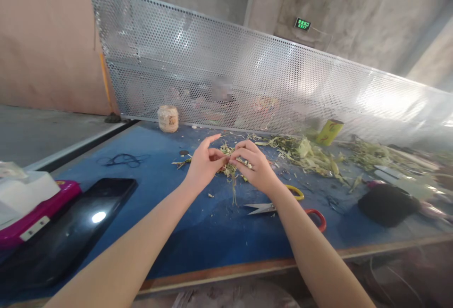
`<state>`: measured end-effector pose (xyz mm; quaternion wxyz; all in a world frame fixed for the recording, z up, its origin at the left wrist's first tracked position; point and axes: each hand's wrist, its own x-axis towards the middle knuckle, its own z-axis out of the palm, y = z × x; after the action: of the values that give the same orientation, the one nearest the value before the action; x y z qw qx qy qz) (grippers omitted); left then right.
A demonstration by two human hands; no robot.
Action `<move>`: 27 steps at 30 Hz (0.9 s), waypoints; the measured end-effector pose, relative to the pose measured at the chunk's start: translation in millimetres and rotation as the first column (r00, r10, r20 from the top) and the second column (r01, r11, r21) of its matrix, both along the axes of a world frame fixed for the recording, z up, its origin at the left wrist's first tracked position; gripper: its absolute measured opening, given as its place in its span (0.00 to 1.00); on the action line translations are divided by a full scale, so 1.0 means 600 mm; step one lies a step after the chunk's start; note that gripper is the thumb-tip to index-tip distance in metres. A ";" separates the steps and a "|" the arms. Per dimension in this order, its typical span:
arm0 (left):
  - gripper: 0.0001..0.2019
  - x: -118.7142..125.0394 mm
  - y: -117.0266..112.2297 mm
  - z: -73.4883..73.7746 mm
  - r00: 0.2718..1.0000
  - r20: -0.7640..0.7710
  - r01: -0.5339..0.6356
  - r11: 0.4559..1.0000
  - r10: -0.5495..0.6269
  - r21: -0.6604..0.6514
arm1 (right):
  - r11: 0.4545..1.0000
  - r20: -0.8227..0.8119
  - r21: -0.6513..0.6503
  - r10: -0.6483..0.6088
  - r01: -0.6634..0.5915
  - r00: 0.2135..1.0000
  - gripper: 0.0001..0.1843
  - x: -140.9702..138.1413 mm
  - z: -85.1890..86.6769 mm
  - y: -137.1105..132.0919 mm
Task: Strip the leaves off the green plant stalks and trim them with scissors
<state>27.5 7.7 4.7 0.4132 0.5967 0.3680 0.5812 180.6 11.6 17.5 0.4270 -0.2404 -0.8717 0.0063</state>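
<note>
Two bare hands meet at the thumb tips, directly in front of the camera. On the left hand, the index finger extends forward and the other fingers bend toward the thumb. On the right hand, the fingers curl toward the thumb in a pinch posture. What lies between the fingertips is too small to identify; whether either hand grips it cannot be told. Pale green, thin fibrous plant strips show around and below the fingertips. Both forearms converge from the lower corners. The metal scissors with yellow and red handle loops lie open, partly hidden by the right forearm, on the blue flat tabletop.
</note>
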 end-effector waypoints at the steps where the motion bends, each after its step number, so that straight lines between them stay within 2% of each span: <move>1: 0.34 0.001 -0.001 0.000 1.000 0.027 0.003 1.000 -0.002 -0.016 | 1.000 0.004 0.000 0.011 -0.011 1.000 0.05 -0.002 -0.001 -0.001; 5: 0.36 0.002 -0.002 0.004 0.989 0.147 0.016 0.995 -0.002 -0.094 | 0.996 0.077 0.088 -0.008 0.001 0.997 0.06 -0.006 -0.004 -0.009; 9: 0.36 0.001 -0.002 0.003 0.990 0.138 -0.004 0.997 0.015 -0.078 | 0.967 0.177 0.244 -0.113 0.067 0.978 0.09 -0.010 -0.006 -0.018; 14: 0.32 -0.003 0.002 0.001 0.992 0.093 -0.093 0.996 0.091 0.018 | 0.866 0.226 0.477 -0.288 0.152 0.931 0.13 -0.031 -0.017 -0.036; 17: 0.28 -0.005 0.003 0.003 0.986 0.087 -0.148 0.987 0.141 0.071 | 0.833 0.179 0.491 -0.381 0.253 0.907 0.13 -0.045 -0.031 -0.047; 19: 0.27 -0.004 0.001 0.006 0.984 0.085 -0.167 0.979 0.158 0.115 | 0.846 0.127 0.395 -0.436 0.357 0.891 0.13 -0.054 -0.040 -0.053; 22: 0.24 -0.002 -0.006 0.012 0.980 0.103 -0.187 0.966 0.171 0.179 | 0.883 0.019 0.109 -0.461 0.456 0.887 0.12 -0.067 -0.049 -0.057; 25: 0.21 0.000 -0.016 0.017 0.973 0.118 -0.221 0.951 0.200 0.215 | 0.904 -0.101 -0.257 -0.377 0.342 0.921 0.10 -0.078 -0.050 -0.057; 27: 0.20 0.001 -0.021 0.018 0.971 0.094 -0.236 0.941 0.219 0.243 | 0.869 -0.211 -0.463 -0.300 0.176 0.930 0.08 -0.084 -0.051 -0.056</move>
<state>28.2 -4.7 15.2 0.2757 0.5785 0.3437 0.6864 130.3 -21.9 -13.1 0.4768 -0.4331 -0.7431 0.1814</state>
